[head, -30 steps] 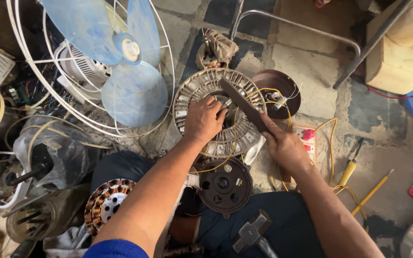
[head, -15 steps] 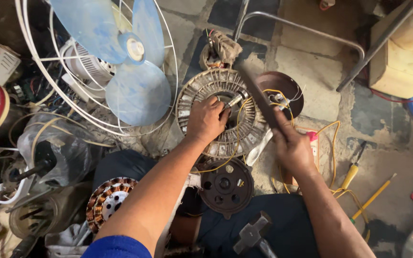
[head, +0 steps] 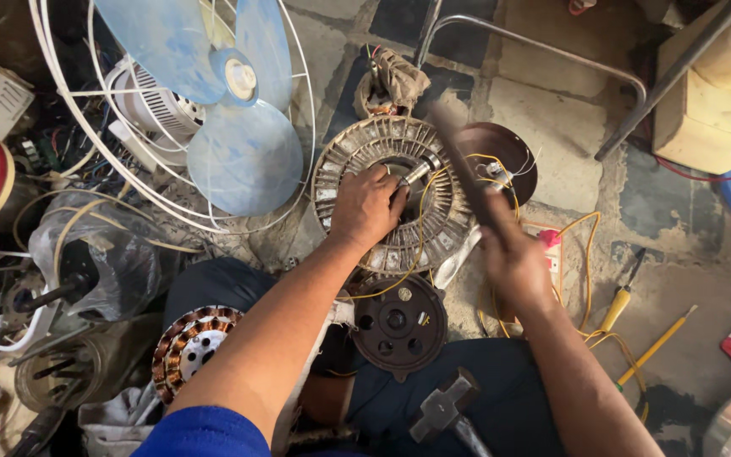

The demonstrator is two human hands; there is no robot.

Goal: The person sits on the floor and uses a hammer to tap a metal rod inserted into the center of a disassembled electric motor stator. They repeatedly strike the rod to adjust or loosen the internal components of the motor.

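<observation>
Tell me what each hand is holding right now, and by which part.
The right hand grips a dark bar-shaped tool by its lower end. The left hand rests on the round motor stator, fingers at the centre shaft.

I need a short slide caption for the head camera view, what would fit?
Left hand steadies a round ribbed metal motor housing while right hand swings a dark bar.
</observation>
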